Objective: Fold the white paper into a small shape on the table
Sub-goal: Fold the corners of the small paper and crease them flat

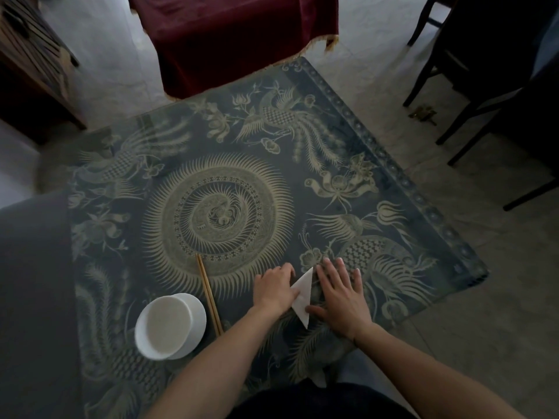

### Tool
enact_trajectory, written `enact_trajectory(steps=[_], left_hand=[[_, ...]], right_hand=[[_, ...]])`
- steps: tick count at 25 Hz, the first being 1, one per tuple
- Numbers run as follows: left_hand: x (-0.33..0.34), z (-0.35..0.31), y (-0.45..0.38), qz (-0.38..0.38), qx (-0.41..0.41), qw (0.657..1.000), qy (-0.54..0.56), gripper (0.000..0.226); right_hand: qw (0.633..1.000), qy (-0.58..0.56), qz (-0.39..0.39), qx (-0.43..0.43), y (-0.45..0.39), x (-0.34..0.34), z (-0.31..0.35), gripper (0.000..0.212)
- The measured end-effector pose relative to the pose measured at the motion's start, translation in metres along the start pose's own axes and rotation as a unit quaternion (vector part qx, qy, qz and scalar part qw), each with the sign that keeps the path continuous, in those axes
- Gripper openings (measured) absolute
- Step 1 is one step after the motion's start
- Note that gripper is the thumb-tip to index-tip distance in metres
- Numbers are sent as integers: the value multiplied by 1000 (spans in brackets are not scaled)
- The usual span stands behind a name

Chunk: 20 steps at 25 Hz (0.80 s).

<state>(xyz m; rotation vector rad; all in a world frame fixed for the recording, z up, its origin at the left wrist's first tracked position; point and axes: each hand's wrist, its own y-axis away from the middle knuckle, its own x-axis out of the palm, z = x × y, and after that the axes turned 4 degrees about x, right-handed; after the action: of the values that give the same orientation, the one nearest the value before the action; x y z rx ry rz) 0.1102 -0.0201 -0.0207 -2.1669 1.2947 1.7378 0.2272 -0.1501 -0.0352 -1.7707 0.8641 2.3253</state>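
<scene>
Two hands meet over the near part of the patterned table, and we read them from the left. At about eight o'clock from the paper we see a white bowl, with a pair of chopsticks lying just beside it at its two o'clock. Our left hand comes in with fingers curled, pressing the left edge of the white paper, already folded into a narrow triangle lying on the table. At three o'clock from the paper, our right hand lies flat, fingers spread, thumb touching the paper's lower edge.
</scene>
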Motion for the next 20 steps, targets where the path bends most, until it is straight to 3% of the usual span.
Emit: enact_trajectory(steps=[6, 11, 20], left_hand=[[-2, 7, 1, 60, -81, 991, 92, 14], [-5, 11, 9, 58, -90, 985, 138, 15], [-8, 32, 17, 38, -105, 967, 231, 21]], right_hand=[[998, 3, 14, -53, -7, -3, -5, 97], [997, -18, 16, -68, -15, -3, -3, 96], [988, -117, -39, -95, -30, -9, 20, 45]])
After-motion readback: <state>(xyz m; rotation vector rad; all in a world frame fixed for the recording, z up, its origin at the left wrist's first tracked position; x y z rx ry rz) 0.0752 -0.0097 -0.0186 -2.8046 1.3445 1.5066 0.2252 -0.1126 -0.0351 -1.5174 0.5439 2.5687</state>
